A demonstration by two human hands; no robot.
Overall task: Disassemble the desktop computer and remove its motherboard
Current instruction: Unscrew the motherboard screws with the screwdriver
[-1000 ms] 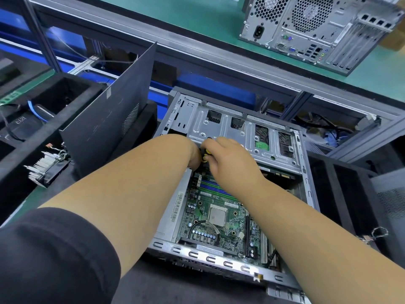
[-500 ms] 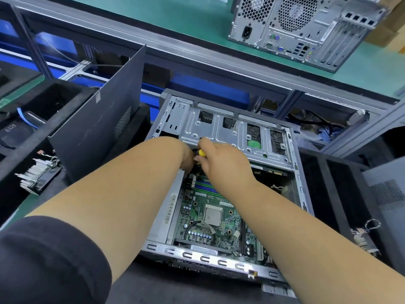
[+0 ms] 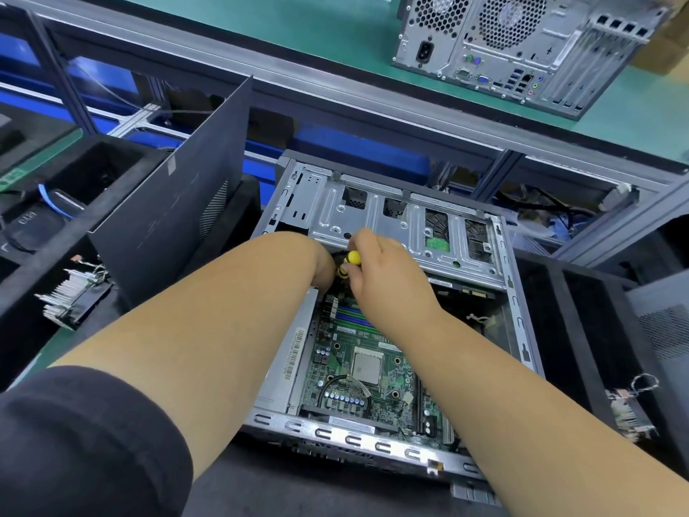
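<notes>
Green surface behind open case. Your right hand grip clamped on yellow screwdriver above motherboard; left hand grip state hidden.

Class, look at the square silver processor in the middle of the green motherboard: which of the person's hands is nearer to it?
Right, narrowly. The right hand holds a yellow-handled screwdriver beyond the square silver processor; the left hand sits beyond too, further left.
</notes>
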